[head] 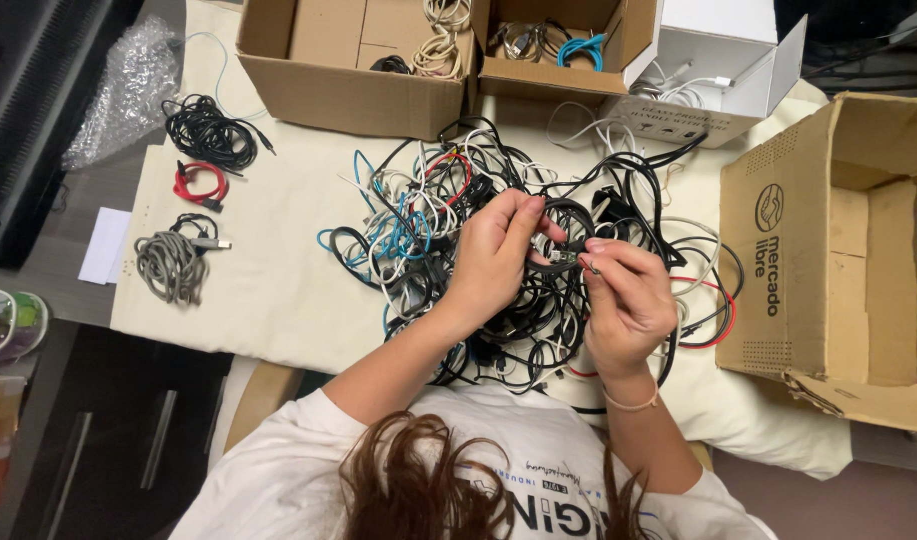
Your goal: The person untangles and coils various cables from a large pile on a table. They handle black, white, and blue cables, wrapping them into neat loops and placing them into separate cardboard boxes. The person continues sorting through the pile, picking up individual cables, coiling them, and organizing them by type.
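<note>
— At the counter's (pixel 278 300) middle: what is listed?

— One large tangled heap of cables (pixel 448 230), black, white, blue and red, on a cream cloth. Left hand (pixel 493 255) and right hand (pixel 623 300) both over it, fingers closed on a thin black cable (pixel 568 258) pulled up from the pile; the right pinches its plug end.

— Items already sorted?

— Toward the left edge, three separate bundles: a coiled black cable (pixel 210 132), a small red cable (pixel 200 185), a grey braided cable coil (pixel 173 265). Along the far edge, two brown cardboard boxes (pixel 358 90) hold cream and blue coils; a white open box (pixel 708 70) holds white leads.

— Remaining?

— By appearance, most of it: the heap far outweighs the bundles. A large empty cardboard box (pixel 838 250) lies at the right edge.
</note>
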